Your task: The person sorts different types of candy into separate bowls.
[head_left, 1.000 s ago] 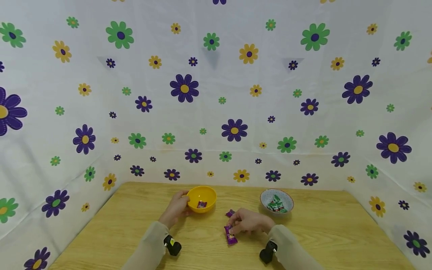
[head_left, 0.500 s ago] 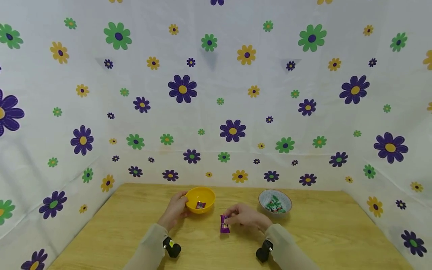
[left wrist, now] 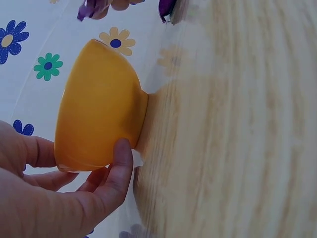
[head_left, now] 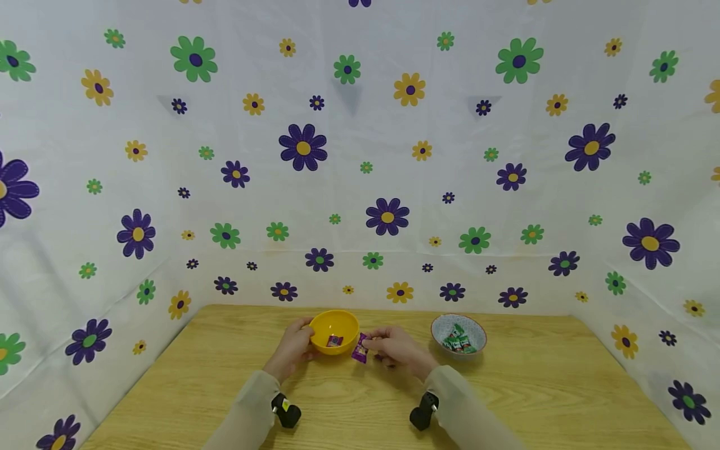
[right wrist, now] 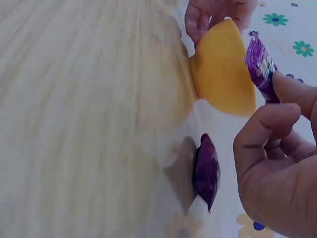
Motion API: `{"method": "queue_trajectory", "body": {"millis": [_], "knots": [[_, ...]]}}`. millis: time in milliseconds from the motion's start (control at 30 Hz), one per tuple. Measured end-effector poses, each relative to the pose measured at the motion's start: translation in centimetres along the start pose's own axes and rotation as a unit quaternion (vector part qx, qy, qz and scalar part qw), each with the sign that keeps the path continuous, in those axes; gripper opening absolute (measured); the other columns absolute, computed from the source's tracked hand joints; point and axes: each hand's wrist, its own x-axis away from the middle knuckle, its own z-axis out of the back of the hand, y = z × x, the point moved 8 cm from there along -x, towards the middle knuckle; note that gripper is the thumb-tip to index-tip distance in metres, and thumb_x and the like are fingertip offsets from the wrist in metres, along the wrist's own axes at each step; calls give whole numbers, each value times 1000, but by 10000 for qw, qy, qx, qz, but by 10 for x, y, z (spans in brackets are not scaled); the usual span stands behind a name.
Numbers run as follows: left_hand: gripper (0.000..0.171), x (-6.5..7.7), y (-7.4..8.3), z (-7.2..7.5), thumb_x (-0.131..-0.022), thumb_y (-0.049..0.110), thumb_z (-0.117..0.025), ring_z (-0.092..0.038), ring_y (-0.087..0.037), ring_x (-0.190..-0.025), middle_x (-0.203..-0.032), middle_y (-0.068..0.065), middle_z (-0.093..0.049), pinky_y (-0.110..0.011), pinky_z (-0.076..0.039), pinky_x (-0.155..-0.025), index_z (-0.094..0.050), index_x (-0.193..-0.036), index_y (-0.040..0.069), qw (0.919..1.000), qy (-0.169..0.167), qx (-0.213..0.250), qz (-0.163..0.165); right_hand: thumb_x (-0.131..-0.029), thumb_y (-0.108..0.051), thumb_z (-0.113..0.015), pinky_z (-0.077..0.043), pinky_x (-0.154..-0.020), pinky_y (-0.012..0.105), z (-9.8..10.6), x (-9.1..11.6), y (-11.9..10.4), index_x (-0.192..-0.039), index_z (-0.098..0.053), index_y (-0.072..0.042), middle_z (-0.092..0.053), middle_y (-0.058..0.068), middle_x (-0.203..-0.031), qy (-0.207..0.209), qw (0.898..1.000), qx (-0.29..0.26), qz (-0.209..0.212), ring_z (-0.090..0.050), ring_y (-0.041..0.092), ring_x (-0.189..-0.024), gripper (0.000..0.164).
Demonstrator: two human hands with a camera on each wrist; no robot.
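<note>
My left hand [head_left: 294,349] grips the side of a yellow bowl [head_left: 333,322], which stands on the table. In the left wrist view, fingers and thumb lie against the bowl's rim and outer wall. One purple-wrapped candy [head_left: 334,341] lies inside it. Another purple-wrapped candy [head_left: 360,350] is pinched between thumb and finger of my right hand [head_left: 398,347], raised just beside the bowl's right rim. Below that hand, the right wrist view has one more purple candy [right wrist: 206,171] lying on the table; the hand mostly hides it from the head view.
A patterned pale bowl [head_left: 444,325] with a red rim stands to the right, with several green-wrapped candies [head_left: 458,342] in it. The wooden table [head_left: 540,387] ends at a flower-print cloth [head_left: 394,269] behind and on both sides.
My right hand has lifted the pinched purple candy from the table and carried it left and away from me, up to the yellow bowl. The left hand stays on the bowl.
</note>
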Motion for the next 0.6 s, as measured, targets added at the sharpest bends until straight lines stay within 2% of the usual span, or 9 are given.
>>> {"method": "queue_trajectory", "body": {"millis": [167, 333, 600], "knots": [[47, 0, 1, 0, -101, 9, -33, -53, -38, -118, -143, -30, -41, -46, -55, -88, -33, -146, -4, 10000, -23, 34, -38, -92, -28, -69, -37, -55, 23, -4, -9, -8, -110, -67, -5, -47, -1, -79, 428, 9984, -356, -12, -33, 13, -54, 29], [47, 2, 1, 1, -101, 8, -34, -56, -37, -114, -141, -31, -42, -44, -56, -85, -35, -145, -5, 10000, -16, 16, -95, -90, -27, -70, -34, -53, 23, -8, -16, -13, -110, -68, -5, -52, 1, -87, 760, 9955, -553, -125, -35, 16, -59, 30], [45, 3, 2, 1, -101, 8, -34, -56, -36, -111, -139, -30, -44, -44, -56, -84, -37, -144, -5, 9999, -18, 3, -134, -91, -26, -70, -28, -48, 24, -16, -23, -15, -105, -68, -7, -57, 3, -89, 1050, 9934, -452, -132, -34, 14, -54, 24]]}}
